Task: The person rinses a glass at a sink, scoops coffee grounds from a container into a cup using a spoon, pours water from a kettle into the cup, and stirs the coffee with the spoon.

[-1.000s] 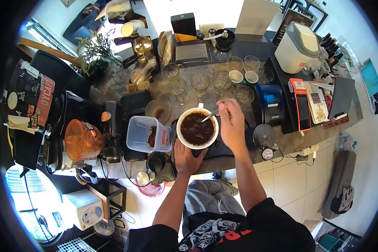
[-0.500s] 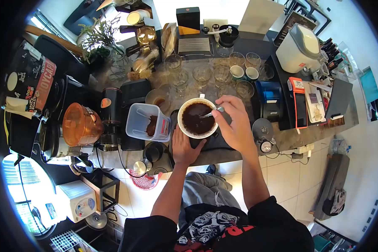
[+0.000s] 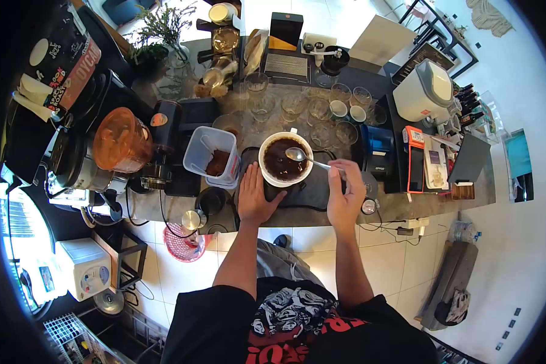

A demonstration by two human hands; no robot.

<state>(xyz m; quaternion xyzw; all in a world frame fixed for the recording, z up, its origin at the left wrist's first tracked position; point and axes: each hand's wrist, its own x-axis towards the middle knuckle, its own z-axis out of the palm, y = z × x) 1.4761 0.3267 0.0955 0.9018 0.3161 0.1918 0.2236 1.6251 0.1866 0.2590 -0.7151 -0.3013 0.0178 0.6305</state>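
A white mug [image 3: 265, 159] of dark coffee [image 3: 280, 168] stands on a black mat, its handle pointing away from me. My right hand [image 3: 347, 197] pinches the end of a metal spoon [image 3: 296, 154]. The bowl of the spoon shows in full over the coffee, and its handle crosses the mug's right rim. My left hand [image 3: 258, 197] lies flat at the mug's near left side, fingers stretched and thumb spread. Whether its thumb touches the mug, I cannot tell. Just left of this hand sits a clear plastic tub [image 3: 195, 153] with brown grounds [image 3: 217, 163] in it.
Several glasses [image 3: 293, 107] and two small cups [image 3: 357, 113] stand beyond the mug. A grinder with an orange hopper [image 3: 121, 141] is on the left. To the right are a blue-black device [image 3: 379, 148], a small round scale-like item [image 3: 369, 206] and cables.
My right hand has moved right and nearer to me, drawing the spoon's bowl up out of the coffee. The left hand stays beside the mug. The whole view has shifted slightly.
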